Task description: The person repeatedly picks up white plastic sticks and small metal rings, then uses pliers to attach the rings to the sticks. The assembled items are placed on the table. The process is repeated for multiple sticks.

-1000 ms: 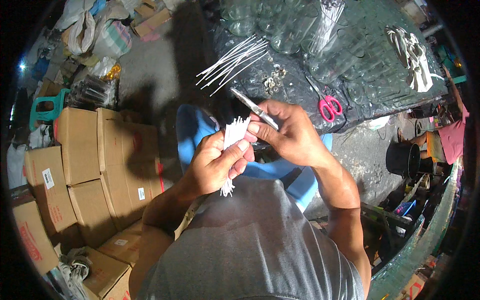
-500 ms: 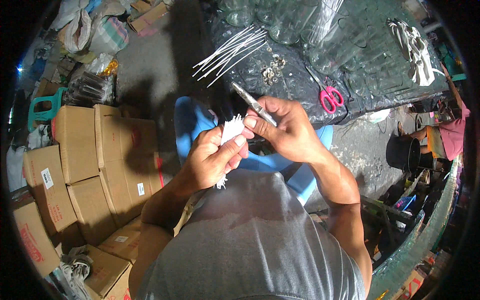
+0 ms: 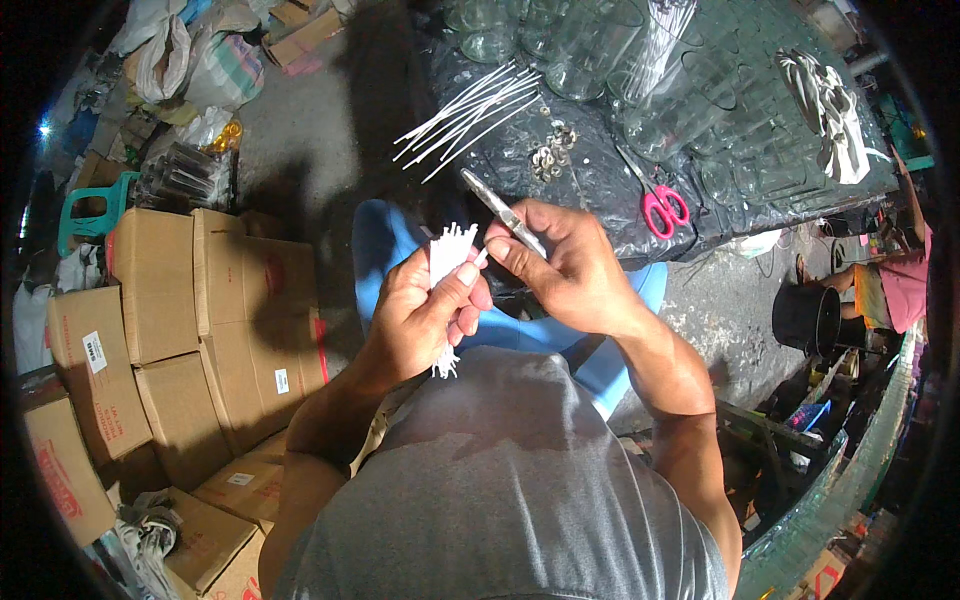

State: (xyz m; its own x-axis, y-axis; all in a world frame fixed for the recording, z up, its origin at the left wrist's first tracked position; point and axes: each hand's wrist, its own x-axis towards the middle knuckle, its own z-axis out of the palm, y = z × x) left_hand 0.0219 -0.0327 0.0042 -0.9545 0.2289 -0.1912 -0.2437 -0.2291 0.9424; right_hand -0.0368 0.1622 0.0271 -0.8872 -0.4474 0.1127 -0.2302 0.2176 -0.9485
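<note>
Left hand [image 3: 425,315] is gripping a bundle of white strips [image 3: 447,270], standing upright, its lower ends poking out under the palm. Right hand [image 3: 570,265] is pinching a metal tool [image 3: 503,212], pointing up-left toward the table [image 3: 600,190]; its handle is hiding in the fist.

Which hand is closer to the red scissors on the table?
Right. The right hand, holding a metal tool, is just below-left of the red scissors; the left hand, gripping white sticks, is farther left.
</note>
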